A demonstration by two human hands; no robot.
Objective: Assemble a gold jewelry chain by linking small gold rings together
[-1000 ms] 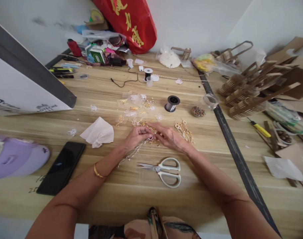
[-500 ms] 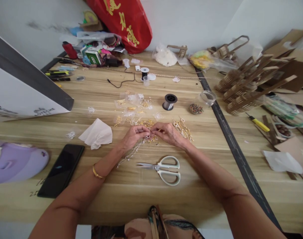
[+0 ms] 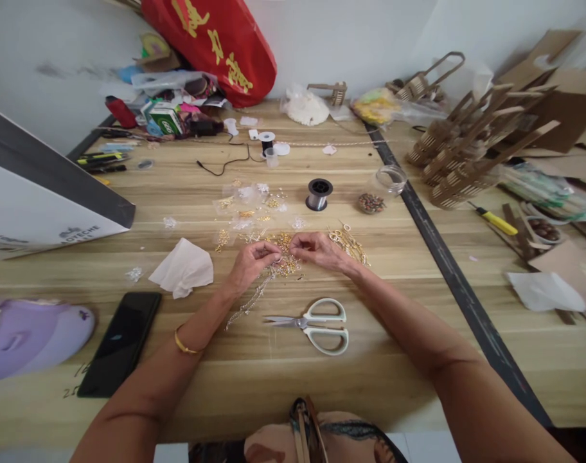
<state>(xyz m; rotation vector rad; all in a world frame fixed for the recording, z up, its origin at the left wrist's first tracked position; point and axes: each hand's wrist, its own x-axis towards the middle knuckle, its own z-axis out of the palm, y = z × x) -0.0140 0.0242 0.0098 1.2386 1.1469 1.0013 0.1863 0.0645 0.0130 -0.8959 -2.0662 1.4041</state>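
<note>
Left hand (image 3: pixel 255 260) pinches a silver chain (image 3: pixel 255 298) trailing toward the near edge of the bench (image 3: pixel 225 386); right hand (image 3: pixel 317 249) hovers just beside it, its hold too small to make out. Gold beads (image 3: pixel 285 240) lie beneath, scissors (image 3: pixel 301 323) nearer that edge, a black-rimmed spool (image 3: pixel 318 200) toward the far edge.

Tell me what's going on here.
The left hand and right hand work close together over loose gold-coloured bits. The left seems to pinch one end of a silver chain; anything in the right is too small to make out. Scissors lie on the near side, gold-coloured chains beside the right hand.
</note>
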